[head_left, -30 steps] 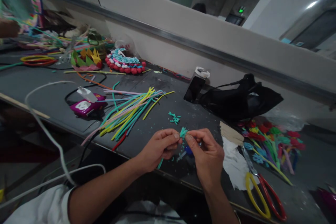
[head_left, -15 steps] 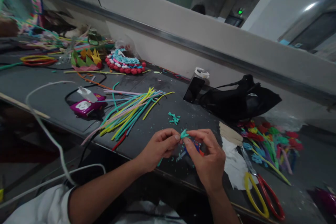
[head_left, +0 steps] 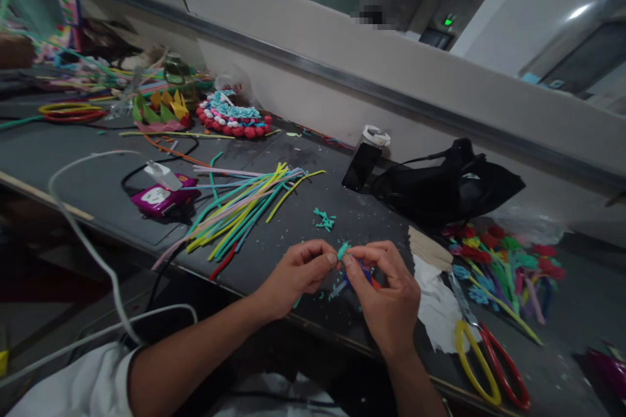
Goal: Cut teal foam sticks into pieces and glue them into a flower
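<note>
Between the fingertips of both hands is a small teal pipe-cleaner piece [head_left: 343, 250], bunched like a tiny bud. My left hand [head_left: 304, 273] pinches its left side between thumb and forefinger. Thumb and forefinger of my right hand [head_left: 386, 287] close on it from the right. Just beyond the hands lies a small pile of cut teal pieces [head_left: 324, 219]. A blue item [head_left: 359, 275] with an orange end is partly hidden under my right hand. To the left, a bundle of long pipe cleaners [head_left: 244, 208] in yellow, teal and pink lies on the table.
Scissors [head_left: 482, 358] with yellow and red handles lie right, by white tissue [head_left: 435, 306] and pipe-cleaner flowers [head_left: 508, 267]. A phone [head_left: 362, 166] leans near a black bag [head_left: 445, 189]. Left are a purple power socket [head_left: 163, 199] and a white cable [head_left: 100, 260]. Someone's hand [head_left: 15, 51] shows far left.
The teal piece looks more closed up; its spread tips have turned or been pressed together. Both hands have barely shifted, with small finger movements only.
</note>
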`<state>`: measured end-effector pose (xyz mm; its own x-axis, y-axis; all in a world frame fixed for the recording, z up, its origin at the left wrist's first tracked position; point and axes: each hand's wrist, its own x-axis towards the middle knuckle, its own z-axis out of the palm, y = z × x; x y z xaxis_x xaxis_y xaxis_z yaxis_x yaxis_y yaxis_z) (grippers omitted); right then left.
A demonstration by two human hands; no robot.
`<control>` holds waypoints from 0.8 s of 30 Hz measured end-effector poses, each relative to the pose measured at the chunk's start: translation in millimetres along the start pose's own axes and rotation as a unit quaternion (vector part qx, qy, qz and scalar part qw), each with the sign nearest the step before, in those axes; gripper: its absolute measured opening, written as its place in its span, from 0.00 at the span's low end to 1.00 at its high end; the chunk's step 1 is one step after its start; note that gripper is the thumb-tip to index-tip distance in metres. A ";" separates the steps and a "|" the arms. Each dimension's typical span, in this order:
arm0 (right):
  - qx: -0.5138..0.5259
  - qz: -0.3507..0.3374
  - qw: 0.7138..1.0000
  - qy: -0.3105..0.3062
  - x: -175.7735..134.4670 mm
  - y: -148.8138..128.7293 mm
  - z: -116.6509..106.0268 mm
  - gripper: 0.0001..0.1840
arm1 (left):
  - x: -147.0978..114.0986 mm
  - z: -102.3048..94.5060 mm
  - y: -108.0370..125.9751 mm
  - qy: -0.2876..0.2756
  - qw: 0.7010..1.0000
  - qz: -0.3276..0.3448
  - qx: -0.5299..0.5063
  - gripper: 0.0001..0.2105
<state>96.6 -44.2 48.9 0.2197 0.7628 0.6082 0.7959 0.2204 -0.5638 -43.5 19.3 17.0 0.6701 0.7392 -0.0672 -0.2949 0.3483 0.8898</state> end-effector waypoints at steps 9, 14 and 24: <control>0.052 0.044 0.998 0.001 -2.0 0.6 -14.0 0.08 | 0.3 1.2 1.5 -0.022 0.999 -0.022 -0.044 0.14; 0.057 0.051 0.997 -0.012 -4.6 2.4 -16.7 0.08 | 0.1 3.5 2.9 -0.024 0.998 -0.024 -0.051 0.14; 0.037 0.043 0.998 -0.023 -4.6 0.6 -10.2 0.02 | 0.1 0.9 -0.3 -0.038 0.998 -0.021 -0.034 0.13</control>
<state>101.8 -53.8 51.4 0.2577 0.8073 0.5309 0.7317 0.1958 -0.6530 -42.8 18.8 17.2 0.7317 0.6783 -0.0677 -0.3093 0.4188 0.8538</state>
